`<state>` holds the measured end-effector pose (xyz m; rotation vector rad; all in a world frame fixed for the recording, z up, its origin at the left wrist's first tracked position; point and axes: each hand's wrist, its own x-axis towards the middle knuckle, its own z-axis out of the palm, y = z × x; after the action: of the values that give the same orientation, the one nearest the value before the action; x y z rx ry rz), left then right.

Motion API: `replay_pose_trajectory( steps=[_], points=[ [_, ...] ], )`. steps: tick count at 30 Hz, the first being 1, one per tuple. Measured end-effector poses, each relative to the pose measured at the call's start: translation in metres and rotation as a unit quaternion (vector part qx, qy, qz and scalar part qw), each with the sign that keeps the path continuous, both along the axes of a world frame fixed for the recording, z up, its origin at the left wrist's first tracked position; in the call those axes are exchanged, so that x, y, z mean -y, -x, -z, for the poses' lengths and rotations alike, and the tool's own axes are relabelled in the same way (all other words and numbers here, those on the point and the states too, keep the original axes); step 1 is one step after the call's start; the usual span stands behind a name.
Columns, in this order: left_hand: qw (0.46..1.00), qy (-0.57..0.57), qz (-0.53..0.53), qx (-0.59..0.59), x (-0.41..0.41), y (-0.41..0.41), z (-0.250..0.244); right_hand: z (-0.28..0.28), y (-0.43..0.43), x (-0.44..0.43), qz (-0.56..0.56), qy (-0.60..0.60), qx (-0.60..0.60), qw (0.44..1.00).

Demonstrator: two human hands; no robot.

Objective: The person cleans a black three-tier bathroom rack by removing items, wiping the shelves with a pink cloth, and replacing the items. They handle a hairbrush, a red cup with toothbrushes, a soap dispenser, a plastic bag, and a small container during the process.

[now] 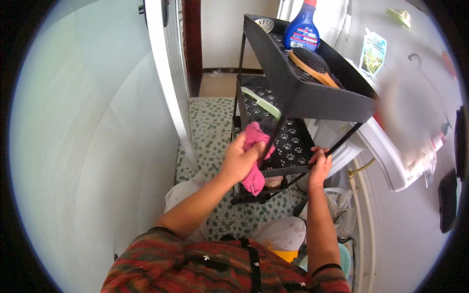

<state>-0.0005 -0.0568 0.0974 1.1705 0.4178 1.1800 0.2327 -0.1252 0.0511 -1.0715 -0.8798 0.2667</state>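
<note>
In front of me stands a black tiered rolling cart (329,103), its shelves cut with paw-print holes. My left hand (243,155) grips a pink cloth (254,182), which is pressed around the near left post of the cart at the middle shelf. My right hand (320,166) is wrapped around the near right corner of that shelf, by the post. A pale green comb (261,102) lies on the middle shelf. On the top shelf are a blue spray bottle (302,29), a wooden-handled brush (311,66) with dark bristles and a round slotted drain cover (264,25).
To the right is a white washbasin (388,157) with pipes (361,205) below it. Plastic bags (342,208) and a light green basin (345,258) sit low at my right. A pouch (373,53) stands beyond the cart. A white door edge (165,73) rises at left above the pebble-patterned floor (209,139).
</note>
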Motion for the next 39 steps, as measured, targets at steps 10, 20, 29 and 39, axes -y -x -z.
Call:
replay_pose_trajectory(
  steps=[10,20,29,39],
  points=[
    [0.941,-0.228,-0.154,-0.198,-0.062,-0.008,-0.007,-0.013,0.000,-0.001,0.032,0.030,-0.004,0.999],
    [0.859,-0.354,-0.257,-0.266,-0.149,-0.034,-0.006,0.004,-0.014,0.001,0.013,0.044,0.037,0.998],
    [0.876,-0.329,-0.243,-0.255,-0.125,-0.029,0.000,0.004,-0.009,0.002,0.028,0.038,0.032,0.998],
    [0.866,-0.345,-0.263,-0.247,-0.123,-0.031,-0.001,-0.047,0.023,0.040,0.198,-0.134,0.060,0.969]
  ],
)
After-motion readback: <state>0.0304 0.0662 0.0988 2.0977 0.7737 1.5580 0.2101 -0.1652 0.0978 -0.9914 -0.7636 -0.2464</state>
